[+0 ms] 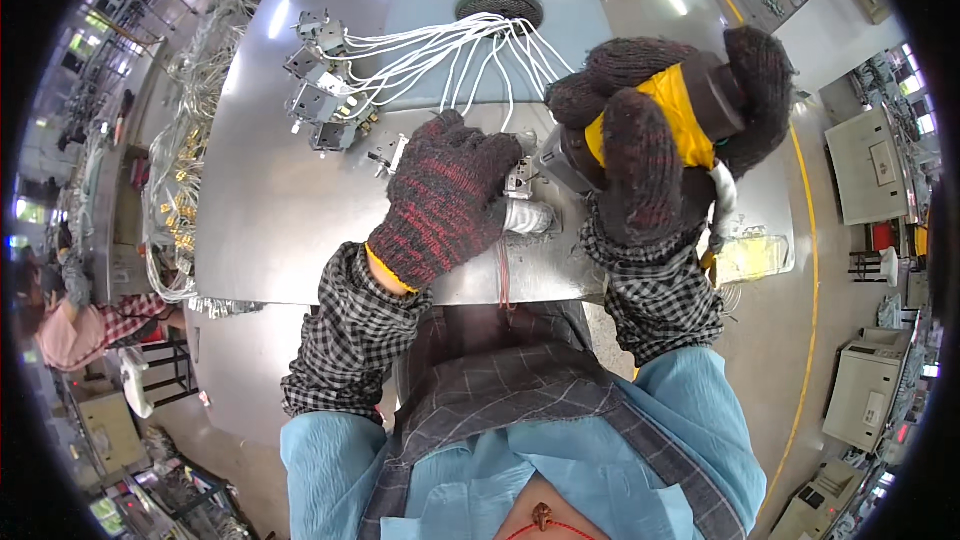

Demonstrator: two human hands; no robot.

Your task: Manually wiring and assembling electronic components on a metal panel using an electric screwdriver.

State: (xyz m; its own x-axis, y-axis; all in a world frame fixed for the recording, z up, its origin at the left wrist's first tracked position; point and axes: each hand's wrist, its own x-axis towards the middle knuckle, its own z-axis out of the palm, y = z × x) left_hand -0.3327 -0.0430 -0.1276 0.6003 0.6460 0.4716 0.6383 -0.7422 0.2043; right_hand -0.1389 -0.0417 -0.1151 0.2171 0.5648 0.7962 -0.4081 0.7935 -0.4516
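My left hand [445, 202], in a dark red-flecked knit glove, bends over the metal tabletop. Its fingers close on a small silvery metal part [519, 178], partly hidden by the glove. A pale, tape-like wrap [528, 217] shows at the thumb end. My right hand [645, 165], also gloved, grips a black handheld tool [712, 98] wrapped in yellow tape. The tool's grey flat end [563, 162] points at the metal part, close beside it; contact cannot be made out. Just left of my left hand lies another small metal piece [385, 157].
White wires [430, 45] fan from a round dark opening [500, 8] in a grey-blue panel [425, 0] to several metal blocks [325, 90] at the left. Bundled wires [180, 160] hang beyond the table's left edge. A person [90, 325] sits at far left.
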